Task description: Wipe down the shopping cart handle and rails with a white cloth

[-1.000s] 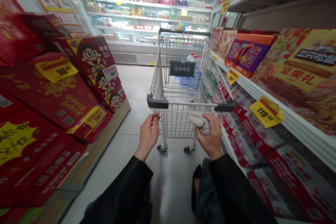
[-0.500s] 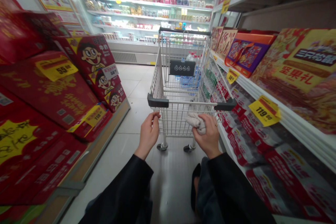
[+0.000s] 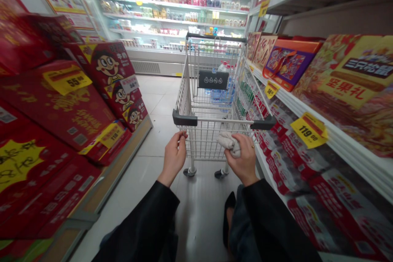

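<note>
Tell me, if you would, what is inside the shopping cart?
Inside the wire shopping cart lie what look like plastic water bottles at its far end. A black plate on the cart covers part of them, so their labels and anything beneath them cannot be seen.

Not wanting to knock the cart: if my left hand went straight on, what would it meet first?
Your left hand points toward the cart's black grip, so that likely comes first, though depth is hard to judge from here.
</note>
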A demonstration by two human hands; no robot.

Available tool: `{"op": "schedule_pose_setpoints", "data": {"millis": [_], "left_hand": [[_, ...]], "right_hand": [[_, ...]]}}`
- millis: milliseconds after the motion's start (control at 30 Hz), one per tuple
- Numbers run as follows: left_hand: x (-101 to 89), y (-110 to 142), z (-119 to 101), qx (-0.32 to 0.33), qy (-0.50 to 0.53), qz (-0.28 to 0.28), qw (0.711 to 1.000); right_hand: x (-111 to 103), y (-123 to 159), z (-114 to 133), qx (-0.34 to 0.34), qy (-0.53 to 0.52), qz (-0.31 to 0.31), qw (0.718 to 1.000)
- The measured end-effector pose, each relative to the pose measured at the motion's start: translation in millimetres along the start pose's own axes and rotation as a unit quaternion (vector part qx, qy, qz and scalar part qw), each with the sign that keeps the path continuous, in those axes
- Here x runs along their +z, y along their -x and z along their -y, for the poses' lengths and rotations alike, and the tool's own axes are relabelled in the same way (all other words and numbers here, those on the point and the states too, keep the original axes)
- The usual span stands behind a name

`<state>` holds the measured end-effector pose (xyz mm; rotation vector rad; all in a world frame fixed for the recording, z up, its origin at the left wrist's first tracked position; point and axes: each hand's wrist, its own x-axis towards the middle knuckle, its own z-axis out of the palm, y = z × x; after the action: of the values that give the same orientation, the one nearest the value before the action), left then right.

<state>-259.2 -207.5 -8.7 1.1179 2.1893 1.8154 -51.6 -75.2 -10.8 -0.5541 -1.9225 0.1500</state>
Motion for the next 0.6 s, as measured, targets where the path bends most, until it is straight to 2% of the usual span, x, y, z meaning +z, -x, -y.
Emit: {"op": "schedule_pose_setpoints", "data": {"millis": [100, 267, 433, 600], "left_hand": [[-0.3, 0.3, -0.7, 0.0, 0.001, 0.001, 1.0], [-0.2, 0.2, -0.5, 0.0, 0.003, 0.0, 1.0], [-0.1, -0.3, 1.7, -0.001, 0.004, 0.001, 1.0], [-0.3, -0.9, 1.3, -0.003, 0.003, 0.003, 1.0]], "right_hand": [[-1.1, -1.2, -1.3, 0.017, 0.0, -0.032, 0.999], [-0.8, -0.5, -0.7, -0.003, 0.005, -0.015, 1.0], [-1.3, -2.3, 0.1, 0.005, 0.006, -0.051, 0.999], [0.8, -0.7, 2.2, 0.015, 0.015, 0.01, 1.0]]}}
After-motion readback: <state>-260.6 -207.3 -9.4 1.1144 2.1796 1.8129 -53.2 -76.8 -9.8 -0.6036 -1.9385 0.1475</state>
